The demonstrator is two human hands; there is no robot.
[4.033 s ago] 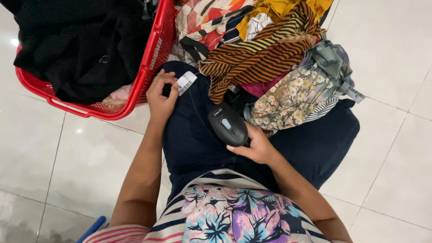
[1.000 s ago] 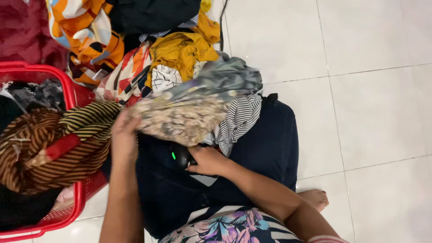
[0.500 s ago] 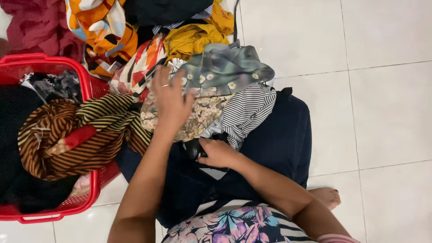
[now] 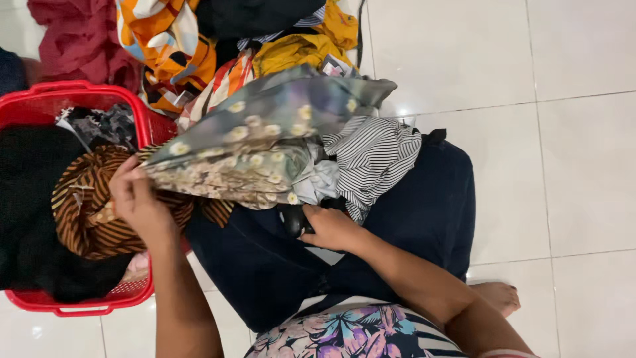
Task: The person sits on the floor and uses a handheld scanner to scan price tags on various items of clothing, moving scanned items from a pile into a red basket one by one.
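Soft floral cloth [image 4: 265,142], red plastic basket [image 4: 86,301], glossy tiles [image 4: 563,166].

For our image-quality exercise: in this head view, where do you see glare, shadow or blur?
Head view: soft glare patches on the glossy white floor tiles; the dark scanner under the right hand sits in shadow, its detail lost; the left hand gripping the floral garment looks slightly soft; the red basket stays sharp.
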